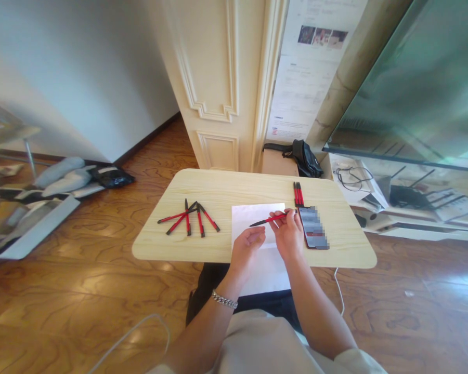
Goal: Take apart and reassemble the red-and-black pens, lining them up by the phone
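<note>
My right hand [289, 232] is closed on a red and black pen [271, 219], its dark end pointing left above a white sheet of paper [257, 270]. Close by on the left is my left hand [247, 246], fingers curled with the palm turned inward; whether anything is in them is hidden. Several red and black pens [187, 223] lie fanned and partly crossed on the left of the table. Beyond my right hand, a few more pens [298, 194] lie side by side. A phone [315, 228] rests to the right of that hand, its screen blurred out.
The small wooden table [156, 249] has rounded corners. A black bag [306, 158] sits on a box behind it. To the right stand a large screen [421, 88] and a router [407, 196]. White cables [340, 291] run down to the floor.
</note>
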Motion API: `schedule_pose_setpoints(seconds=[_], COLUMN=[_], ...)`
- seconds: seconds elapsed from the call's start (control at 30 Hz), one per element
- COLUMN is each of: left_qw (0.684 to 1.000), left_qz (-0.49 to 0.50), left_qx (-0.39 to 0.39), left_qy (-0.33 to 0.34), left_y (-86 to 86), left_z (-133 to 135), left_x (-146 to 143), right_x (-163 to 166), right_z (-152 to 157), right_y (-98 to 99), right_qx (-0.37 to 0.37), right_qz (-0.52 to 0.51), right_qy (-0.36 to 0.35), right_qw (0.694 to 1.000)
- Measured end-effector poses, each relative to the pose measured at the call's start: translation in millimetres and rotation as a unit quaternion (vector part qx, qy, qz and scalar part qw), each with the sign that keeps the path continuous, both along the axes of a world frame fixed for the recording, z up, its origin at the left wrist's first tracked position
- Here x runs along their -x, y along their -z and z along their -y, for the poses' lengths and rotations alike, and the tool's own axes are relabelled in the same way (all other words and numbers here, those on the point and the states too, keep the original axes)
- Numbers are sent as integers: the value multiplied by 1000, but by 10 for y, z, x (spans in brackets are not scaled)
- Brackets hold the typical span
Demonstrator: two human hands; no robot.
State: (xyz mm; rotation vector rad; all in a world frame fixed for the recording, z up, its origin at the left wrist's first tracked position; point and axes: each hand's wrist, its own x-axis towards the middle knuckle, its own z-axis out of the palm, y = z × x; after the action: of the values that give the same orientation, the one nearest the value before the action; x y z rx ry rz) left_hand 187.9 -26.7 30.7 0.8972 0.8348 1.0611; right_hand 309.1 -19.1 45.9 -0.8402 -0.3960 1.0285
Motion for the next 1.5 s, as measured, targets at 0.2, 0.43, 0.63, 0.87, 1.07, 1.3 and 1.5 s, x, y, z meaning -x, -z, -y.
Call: schedule_pose_setpoints(seconds=[0.2, 0.43, 0.63, 0.87, 1.07, 1.3, 1.5], left_qw=[998, 993, 988, 965, 848, 705, 690], left_qz=[-57, -99, -128, -216, -407, -545, -569], left_qx=[23, 6, -54, -134, -338, -453, -447], left_qy=[-28, -60, -69, -59, -34, 19, 27], left_y=[193, 235, 275, 229, 170, 274, 380], left_z=[-11, -60, -102, -170, -493, -786, -829], left_x=[118, 248, 301, 410, 415, 263, 243], right_x=[-349, -423, -418, -462, -449, -404, -371], right_z=[-229, -292, -305, -318, -374, -564, -645], right_y=[51, 210, 223, 211, 182, 100, 163], right_qx=[16, 33, 44, 36, 23, 82, 172], right_qz=[-8, -72, -70, -90, -135, -89, 119], right_qy=[-22, -66, -64, -55, -79, -39, 61], right_qw=[1000, 995, 995, 994, 987, 992, 976])
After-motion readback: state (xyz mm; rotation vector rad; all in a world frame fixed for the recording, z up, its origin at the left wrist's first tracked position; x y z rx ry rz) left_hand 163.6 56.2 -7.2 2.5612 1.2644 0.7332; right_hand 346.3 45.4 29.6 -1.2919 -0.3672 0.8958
